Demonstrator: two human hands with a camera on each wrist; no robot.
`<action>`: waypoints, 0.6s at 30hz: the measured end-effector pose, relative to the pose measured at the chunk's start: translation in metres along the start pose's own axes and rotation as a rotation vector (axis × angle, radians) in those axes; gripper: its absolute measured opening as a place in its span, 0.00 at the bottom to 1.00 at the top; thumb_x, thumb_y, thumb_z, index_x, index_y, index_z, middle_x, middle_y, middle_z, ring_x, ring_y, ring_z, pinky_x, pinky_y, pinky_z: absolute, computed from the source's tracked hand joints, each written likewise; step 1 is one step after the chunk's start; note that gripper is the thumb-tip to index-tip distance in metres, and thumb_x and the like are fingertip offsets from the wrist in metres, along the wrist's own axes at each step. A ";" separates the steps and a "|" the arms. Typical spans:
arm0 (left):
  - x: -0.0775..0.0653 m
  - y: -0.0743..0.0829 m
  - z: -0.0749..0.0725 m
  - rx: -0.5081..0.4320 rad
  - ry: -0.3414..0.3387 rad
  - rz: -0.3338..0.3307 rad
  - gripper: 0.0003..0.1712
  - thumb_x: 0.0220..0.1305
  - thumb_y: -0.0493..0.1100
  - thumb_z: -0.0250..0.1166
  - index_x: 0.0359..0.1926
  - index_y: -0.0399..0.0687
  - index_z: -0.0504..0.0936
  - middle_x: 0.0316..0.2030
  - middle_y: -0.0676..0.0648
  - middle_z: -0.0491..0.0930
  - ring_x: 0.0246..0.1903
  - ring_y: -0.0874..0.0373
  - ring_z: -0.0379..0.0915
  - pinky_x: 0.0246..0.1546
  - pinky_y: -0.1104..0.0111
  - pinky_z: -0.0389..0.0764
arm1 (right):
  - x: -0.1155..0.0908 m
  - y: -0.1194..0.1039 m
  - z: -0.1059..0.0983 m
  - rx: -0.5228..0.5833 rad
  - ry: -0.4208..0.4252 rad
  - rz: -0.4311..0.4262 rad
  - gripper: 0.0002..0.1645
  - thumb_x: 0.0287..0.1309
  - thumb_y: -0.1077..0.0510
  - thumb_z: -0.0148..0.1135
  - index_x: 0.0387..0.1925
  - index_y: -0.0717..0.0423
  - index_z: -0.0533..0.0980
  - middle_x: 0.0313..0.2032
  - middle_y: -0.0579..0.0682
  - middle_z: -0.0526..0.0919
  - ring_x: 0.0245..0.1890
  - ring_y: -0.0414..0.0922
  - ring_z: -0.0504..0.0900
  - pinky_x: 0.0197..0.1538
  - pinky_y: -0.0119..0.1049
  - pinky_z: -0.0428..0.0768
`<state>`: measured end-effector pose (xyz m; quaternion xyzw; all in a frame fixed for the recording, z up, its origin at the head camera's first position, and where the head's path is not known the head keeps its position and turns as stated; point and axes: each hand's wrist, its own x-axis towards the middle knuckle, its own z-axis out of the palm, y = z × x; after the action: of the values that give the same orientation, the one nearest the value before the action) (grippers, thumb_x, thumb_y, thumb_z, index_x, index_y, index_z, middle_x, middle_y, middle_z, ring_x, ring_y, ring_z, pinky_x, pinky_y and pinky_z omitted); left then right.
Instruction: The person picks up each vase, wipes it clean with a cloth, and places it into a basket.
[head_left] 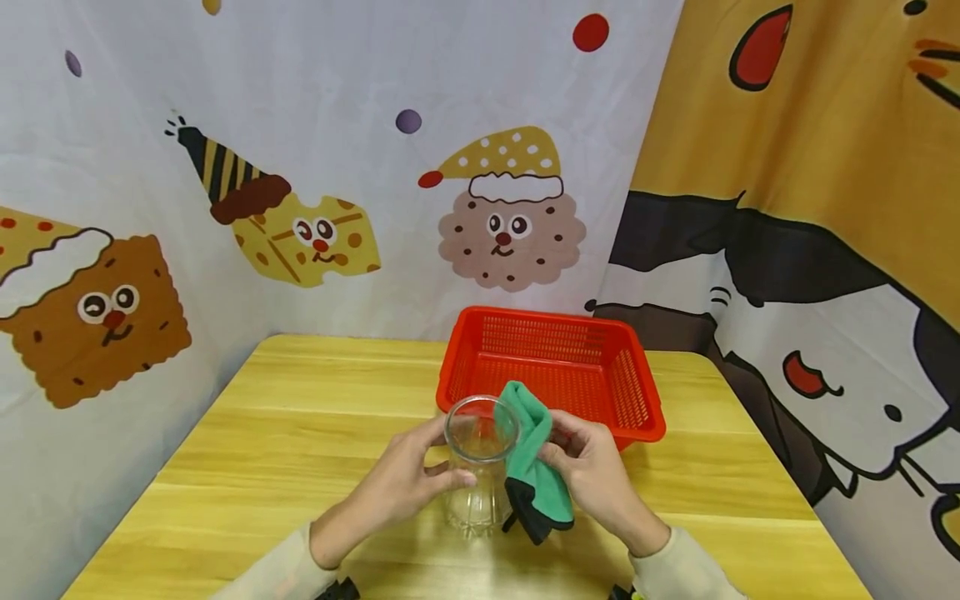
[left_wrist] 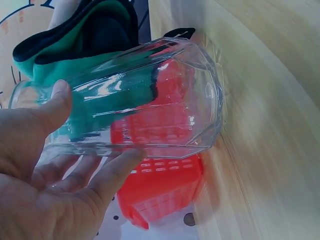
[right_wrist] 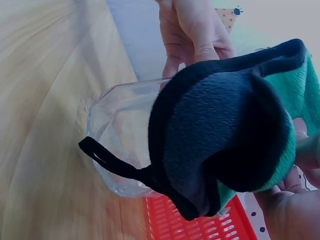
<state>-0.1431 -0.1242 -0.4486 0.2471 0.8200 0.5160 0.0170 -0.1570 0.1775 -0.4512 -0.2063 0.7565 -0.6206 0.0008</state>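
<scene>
Glass: one, upright
Cloth: one, right beside glass
Basket: one, behind glass
Left hand: grasping glass
Right hand: pinching cloth

There are two hands, one glass and one cloth. There is one basket and one tabletop.
</scene>
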 end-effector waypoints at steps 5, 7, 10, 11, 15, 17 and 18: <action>0.002 0.000 0.002 -0.007 -0.003 0.004 0.39 0.71 0.43 0.84 0.78 0.48 0.81 0.67 0.40 0.91 0.71 0.35 0.86 0.63 0.55 0.96 | -0.001 -0.001 -0.005 0.039 0.019 0.022 0.21 0.83 0.64 0.70 0.70 0.63 0.86 0.54 0.53 0.98 0.47 0.42 0.97 0.49 0.36 0.97; 0.002 0.000 0.002 0.001 0.000 0.007 0.39 0.71 0.43 0.84 0.78 0.48 0.81 0.67 0.40 0.91 0.71 0.35 0.86 0.63 0.55 0.96 | -0.001 0.000 -0.006 0.063 -0.008 0.023 0.21 0.83 0.64 0.69 0.70 0.64 0.86 0.53 0.50 0.98 0.48 0.42 0.98 0.50 0.36 0.97; 0.002 0.000 0.001 0.009 0.003 0.005 0.39 0.71 0.42 0.85 0.78 0.48 0.81 0.67 0.39 0.91 0.71 0.34 0.86 0.62 0.56 0.97 | 0.000 0.001 -0.004 0.072 -0.056 -0.007 0.18 0.83 0.64 0.70 0.67 0.64 0.88 0.55 0.51 0.98 0.52 0.40 0.97 0.54 0.34 0.96; 0.001 0.000 0.001 0.012 0.004 0.004 0.39 0.71 0.42 0.85 0.78 0.48 0.81 0.66 0.39 0.91 0.71 0.34 0.86 0.62 0.56 0.97 | 0.001 0.002 -0.002 0.061 -0.067 -0.028 0.17 0.82 0.66 0.70 0.65 0.64 0.90 0.56 0.53 0.97 0.53 0.39 0.96 0.54 0.33 0.96; 0.000 -0.001 -0.001 0.020 0.009 0.011 0.39 0.71 0.40 0.84 0.78 0.48 0.81 0.66 0.37 0.91 0.72 0.33 0.85 0.61 0.55 0.97 | 0.003 0.004 0.005 -0.013 -0.062 -0.100 0.13 0.78 0.69 0.72 0.58 0.62 0.93 0.61 0.61 0.89 0.56 0.37 0.91 0.52 0.31 0.95; 0.000 -0.001 -0.001 0.020 0.008 0.017 0.39 0.71 0.40 0.84 0.79 0.48 0.81 0.66 0.37 0.91 0.72 0.33 0.85 0.61 0.56 0.97 | 0.002 0.005 0.007 -0.057 -0.049 -0.121 0.13 0.77 0.70 0.73 0.57 0.60 0.93 0.64 0.62 0.86 0.59 0.37 0.89 0.52 0.30 0.95; 0.000 -0.001 0.000 0.018 0.008 0.018 0.39 0.71 0.39 0.84 0.79 0.47 0.81 0.66 0.37 0.91 0.71 0.33 0.85 0.61 0.57 0.97 | 0.001 0.006 0.008 -0.072 -0.047 -0.135 0.14 0.77 0.70 0.73 0.58 0.60 0.93 0.66 0.62 0.84 0.60 0.37 0.90 0.54 0.30 0.95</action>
<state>-0.1432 -0.1248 -0.4494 0.2527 0.8223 0.5098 0.0069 -0.1578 0.1707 -0.4580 -0.2714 0.7624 -0.5866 -0.0307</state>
